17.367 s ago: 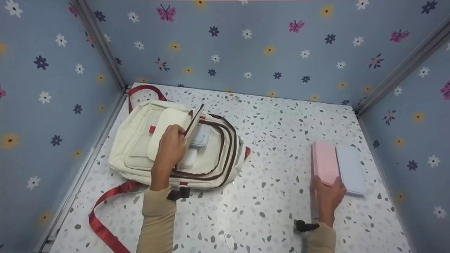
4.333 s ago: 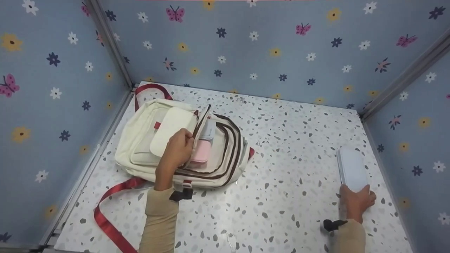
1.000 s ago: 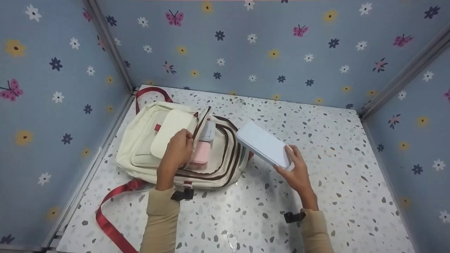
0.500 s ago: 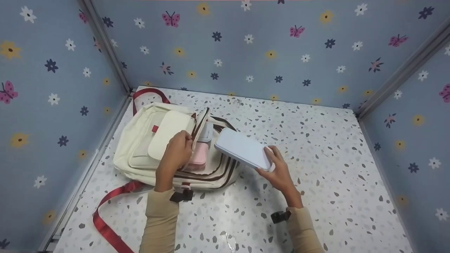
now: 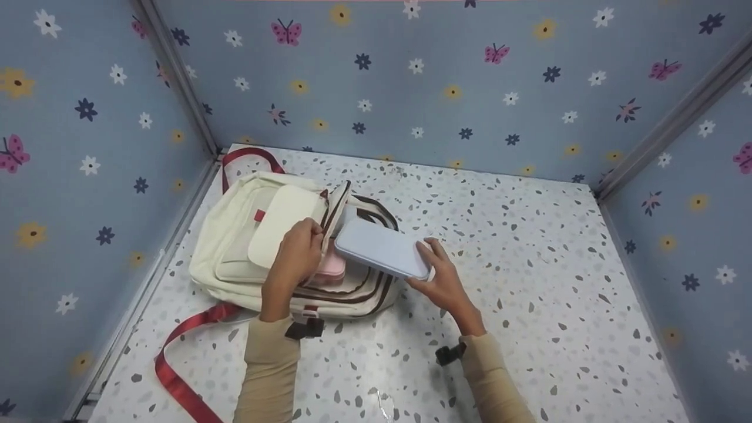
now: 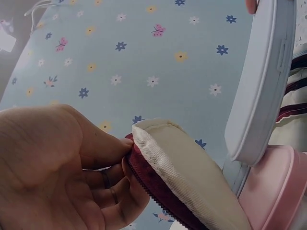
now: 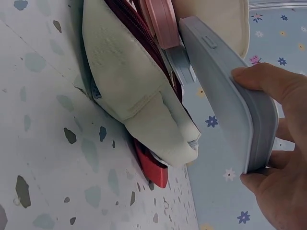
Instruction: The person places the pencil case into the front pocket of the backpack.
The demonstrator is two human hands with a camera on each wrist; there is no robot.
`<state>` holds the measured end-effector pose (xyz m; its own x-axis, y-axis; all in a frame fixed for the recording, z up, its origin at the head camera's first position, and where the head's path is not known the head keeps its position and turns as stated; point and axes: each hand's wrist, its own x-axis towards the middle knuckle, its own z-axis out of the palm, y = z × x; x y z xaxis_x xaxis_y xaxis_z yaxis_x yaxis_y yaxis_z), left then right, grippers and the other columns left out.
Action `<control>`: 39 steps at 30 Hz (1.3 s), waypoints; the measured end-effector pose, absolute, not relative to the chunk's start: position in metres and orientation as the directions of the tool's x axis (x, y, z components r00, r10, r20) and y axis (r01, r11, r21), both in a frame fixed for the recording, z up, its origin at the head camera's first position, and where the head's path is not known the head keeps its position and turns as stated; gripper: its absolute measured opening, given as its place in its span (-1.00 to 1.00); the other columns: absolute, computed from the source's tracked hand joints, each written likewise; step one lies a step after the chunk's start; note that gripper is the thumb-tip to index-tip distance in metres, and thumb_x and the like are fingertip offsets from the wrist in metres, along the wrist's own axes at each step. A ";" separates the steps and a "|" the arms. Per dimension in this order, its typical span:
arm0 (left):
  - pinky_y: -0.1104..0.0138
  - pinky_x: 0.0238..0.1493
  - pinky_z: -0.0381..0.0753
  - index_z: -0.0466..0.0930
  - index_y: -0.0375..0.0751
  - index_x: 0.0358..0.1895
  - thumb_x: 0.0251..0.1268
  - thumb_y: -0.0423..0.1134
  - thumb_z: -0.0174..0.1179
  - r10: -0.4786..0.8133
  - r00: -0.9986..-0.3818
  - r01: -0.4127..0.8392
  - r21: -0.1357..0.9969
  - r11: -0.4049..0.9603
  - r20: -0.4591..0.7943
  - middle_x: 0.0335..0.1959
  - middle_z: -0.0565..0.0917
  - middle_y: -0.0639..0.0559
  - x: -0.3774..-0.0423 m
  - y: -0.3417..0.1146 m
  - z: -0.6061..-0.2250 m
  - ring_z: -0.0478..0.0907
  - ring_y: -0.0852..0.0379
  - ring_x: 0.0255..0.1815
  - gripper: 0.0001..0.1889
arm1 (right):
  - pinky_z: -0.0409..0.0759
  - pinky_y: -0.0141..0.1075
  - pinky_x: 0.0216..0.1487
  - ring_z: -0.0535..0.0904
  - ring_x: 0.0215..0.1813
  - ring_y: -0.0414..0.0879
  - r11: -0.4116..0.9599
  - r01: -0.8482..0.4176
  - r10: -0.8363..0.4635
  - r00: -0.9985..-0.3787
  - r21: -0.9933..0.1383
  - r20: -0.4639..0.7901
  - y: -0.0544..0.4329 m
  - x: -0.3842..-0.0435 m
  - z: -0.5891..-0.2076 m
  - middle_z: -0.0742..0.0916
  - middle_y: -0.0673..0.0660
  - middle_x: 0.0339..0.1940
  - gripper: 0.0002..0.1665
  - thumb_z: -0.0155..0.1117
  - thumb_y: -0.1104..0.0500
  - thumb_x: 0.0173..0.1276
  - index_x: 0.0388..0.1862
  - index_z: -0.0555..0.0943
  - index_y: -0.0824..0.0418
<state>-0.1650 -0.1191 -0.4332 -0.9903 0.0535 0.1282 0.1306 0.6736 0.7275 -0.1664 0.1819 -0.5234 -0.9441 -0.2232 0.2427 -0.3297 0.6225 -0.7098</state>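
A cream backpack (image 5: 214, 252) with brown zips lies on the table at left. My left hand (image 5: 295, 249) pinches the zipped edge of its front pocket flap (image 6: 177, 167), holding it up. In my right hand (image 5: 443, 281), thumb and fingers grip one end of a flat light blue case (image 5: 382, 247). The case slants over the pocket, its far end at the opening beside the raised flap. Inside the pocket sit a pink case (image 6: 268, 191) and another light blue case (image 7: 181, 67). The held case partly covers both in the head view.
Red straps (image 5: 176, 376) trail from the backpack at front left and back left. The speckled white table (image 5: 529, 282) extends to the right. Flower-patterned panels (image 5: 411, 88) enclose the back and both sides.
The pink case went from the table at right into the pocket. My right hand then lifted the light blue case and carried it left over the pocket. My left hand stays at the flap.
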 end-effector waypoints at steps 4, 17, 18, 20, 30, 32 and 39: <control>0.04 -0.03 0.45 0.47 -0.38 -0.15 0.39 -0.36 -0.03 0.053 -0.988 0.143 0.727 0.671 0.145 -0.21 0.54 -0.24 -0.164 -0.119 -0.434 0.50 -0.16 -0.12 -0.86 | 0.34 0.01 0.32 0.28 0.41 0.11 0.621 -0.347 -0.244 -0.938 -0.702 0.248 0.176 -0.172 -0.524 0.37 0.21 0.39 -0.10 0.49 0.13 0.03 0.37 0.37 0.25; 0.07 -0.15 0.45 0.49 -0.33 -0.26 0.32 -0.42 0.03 0.090 -0.967 0.233 0.689 0.686 0.238 -0.32 0.53 -0.17 -0.168 -0.112 -0.434 0.47 -0.08 -0.25 -0.94 | 0.30 0.02 0.36 0.22 0.46 0.17 0.647 -0.358 -0.294 -0.932 -0.673 0.213 0.160 -0.183 -0.525 0.33 0.26 0.44 -0.06 0.47 0.15 0.00 0.40 0.33 0.21; 0.07 -0.15 0.45 0.49 -0.33 -0.26 0.31 -0.43 0.03 0.096 -0.965 0.241 0.685 0.687 0.243 -0.32 0.53 -0.17 -0.168 -0.111 -0.434 0.47 -0.07 -0.25 -0.94 | 0.29 0.02 0.36 0.21 0.46 0.18 0.646 -0.364 -0.300 -0.929 -0.671 0.215 0.159 -0.184 -0.525 0.33 0.26 0.44 -0.06 0.47 0.15 0.00 0.40 0.33 0.22; 0.06 -0.14 0.46 0.49 -0.33 -0.26 0.30 -0.43 0.04 0.108 -0.963 0.252 0.681 0.687 0.247 -0.31 0.53 -0.17 -0.168 -0.109 -0.434 0.48 -0.08 -0.24 -0.94 | 0.30 0.01 0.36 0.22 0.45 0.17 0.645 -0.374 -0.312 -0.925 -0.667 0.217 0.156 -0.187 -0.524 0.33 0.27 0.43 -0.06 0.47 0.15 0.00 0.40 0.33 0.23; 0.06 -0.17 0.46 0.48 -0.34 -0.26 0.30 -0.47 0.03 0.151 -0.940 0.324 0.658 0.680 0.307 -0.32 0.52 -0.16 -0.168 -0.106 -0.432 0.45 -0.06 -0.28 -0.95 | 0.33 -0.01 0.33 0.27 0.43 0.14 0.660 -0.393 -0.343 -0.916 -0.640 0.209 0.140 -0.200 -0.522 0.33 0.27 0.43 -0.06 0.47 0.10 0.03 0.41 0.32 0.22; 0.06 -0.17 0.45 0.48 -0.34 -0.26 0.30 -0.47 0.03 0.160 -0.938 0.330 0.652 0.683 0.308 -0.32 0.52 -0.16 -0.168 -0.106 -0.433 0.45 -0.06 -0.29 -0.95 | 0.31 -0.01 0.35 0.24 0.44 0.14 0.659 -0.392 -0.349 -0.915 -0.642 0.201 0.136 -0.203 -0.522 0.31 0.29 0.44 -0.06 0.47 0.09 0.05 0.41 0.31 0.23; 0.06 -0.15 0.45 0.48 -0.34 -0.24 0.31 -0.46 0.03 0.165 -0.946 0.312 0.645 0.698 0.280 -0.32 0.51 -0.15 -0.167 -0.106 -0.433 0.45 -0.05 -0.27 -0.95 | 0.24 -0.04 0.40 0.16 0.49 0.15 0.662 -0.385 -0.369 -0.914 -0.643 0.167 0.119 -0.213 -0.522 0.27 0.26 0.49 -0.07 0.47 0.12 0.06 0.42 0.31 0.21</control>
